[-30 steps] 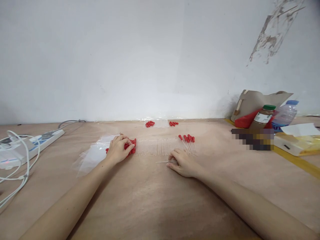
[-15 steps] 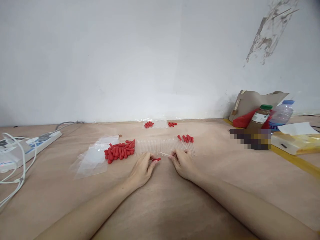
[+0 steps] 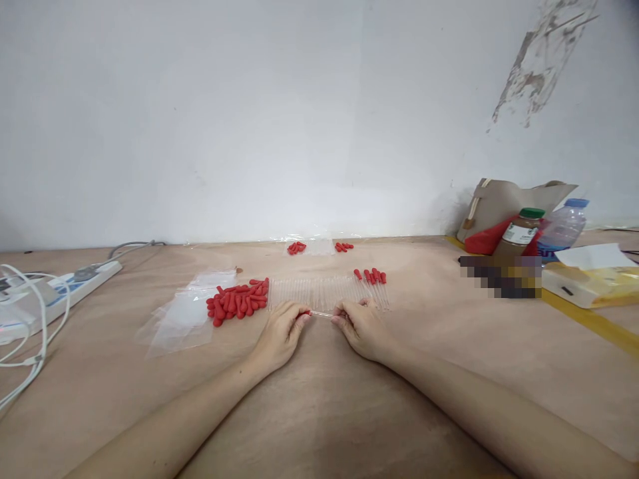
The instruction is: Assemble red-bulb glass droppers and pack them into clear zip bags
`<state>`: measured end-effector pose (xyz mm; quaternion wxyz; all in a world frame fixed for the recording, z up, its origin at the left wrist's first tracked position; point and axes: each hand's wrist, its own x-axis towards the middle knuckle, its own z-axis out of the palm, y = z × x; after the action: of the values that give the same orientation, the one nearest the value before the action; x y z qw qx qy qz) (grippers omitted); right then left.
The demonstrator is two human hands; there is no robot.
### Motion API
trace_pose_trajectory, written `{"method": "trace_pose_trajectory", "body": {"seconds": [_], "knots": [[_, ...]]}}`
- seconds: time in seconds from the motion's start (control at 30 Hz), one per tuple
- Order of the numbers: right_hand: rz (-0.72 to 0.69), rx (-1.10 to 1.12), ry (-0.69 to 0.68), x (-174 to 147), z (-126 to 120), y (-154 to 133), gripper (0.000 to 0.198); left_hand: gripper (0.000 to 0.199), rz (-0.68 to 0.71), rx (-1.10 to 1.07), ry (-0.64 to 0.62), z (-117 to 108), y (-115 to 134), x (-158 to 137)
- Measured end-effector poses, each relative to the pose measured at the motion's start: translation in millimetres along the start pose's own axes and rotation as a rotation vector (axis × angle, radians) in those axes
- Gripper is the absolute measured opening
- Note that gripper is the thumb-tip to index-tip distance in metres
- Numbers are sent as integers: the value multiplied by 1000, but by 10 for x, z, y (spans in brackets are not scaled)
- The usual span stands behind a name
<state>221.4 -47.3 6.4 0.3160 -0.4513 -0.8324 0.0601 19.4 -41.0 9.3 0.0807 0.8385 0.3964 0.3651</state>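
My left hand [image 3: 285, 332] is closed on a red rubber dropper bulb [image 3: 308, 313], mostly hidden by the fingers. A clear glass dropper tube [image 3: 322, 315] spans the gap between my hands, its left end at the bulb's mouth. My right hand [image 3: 363, 327] pinches the tube's other end. Behind my hands lies a row of clear tubes [image 3: 312, 291]. At its right end are several droppers fitted with red bulbs [image 3: 375, 275]. A heap of loose red bulbs [image 3: 237, 303] lies left of the row.
Clear plastic bags [image 3: 187, 313] lie left of the heap. More red bulbs [image 3: 296, 248] and tubes rest near the wall. A white power strip [image 3: 80, 293] with cables is at far left. Bottles [image 3: 519, 233], a beige bag [image 3: 499, 199] and a yellow packet [image 3: 594, 286] stand at right.
My hands have brought the bulb and the tube together; they were apart before. The bulb, earlier sticking out from my left fingers, is now mostly covered by them.
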Motion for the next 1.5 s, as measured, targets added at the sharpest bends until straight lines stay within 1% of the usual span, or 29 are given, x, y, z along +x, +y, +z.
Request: {"method": "trace_pose_trajectory", "body": {"seconds": [0.1,0.27,0.37,0.47,0.57,0.7,0.8,0.93,1.13,1.27,1.37,1.5], "knots": [[-25,17,-10,1,-13,-8,16,13,-26,-10,0,-2,-14,-1],[-31,42,70,0,30,38,15,12,-87,-58,11,2,-19,-11],[-48,51,62,-1,49,53,15,12,-93,-112,-7,0,-9,-14],[-62,68,31,1,38,53,15,10,-63,-111,16,-9,-4,-15],[-75,94,-12,8,15,74,18,11,-3,-108,37,-23,-6,-20],[-110,117,-69,12,-4,138,20,15,93,-126,-28,-36,4,-36],[-119,99,-61,2,-13,158,19,14,137,-112,-59,-37,23,-50],[-112,39,-17,-22,-30,123,19,13,156,-67,-57,-31,32,-69],[-148,-25,22,-47,-14,84,19,13,161,-6,-67,-17,21,-78],[-177,-41,29,-49,21,81,24,13,162,-7,-77,-14,29,-75],[-210,-67,32,-48,29,69,26,15,178,0,-114,-9,31,-83],[-220,-91,-6,-47,24,35,27,16,191,0,-152,-2,29,-96]]}}
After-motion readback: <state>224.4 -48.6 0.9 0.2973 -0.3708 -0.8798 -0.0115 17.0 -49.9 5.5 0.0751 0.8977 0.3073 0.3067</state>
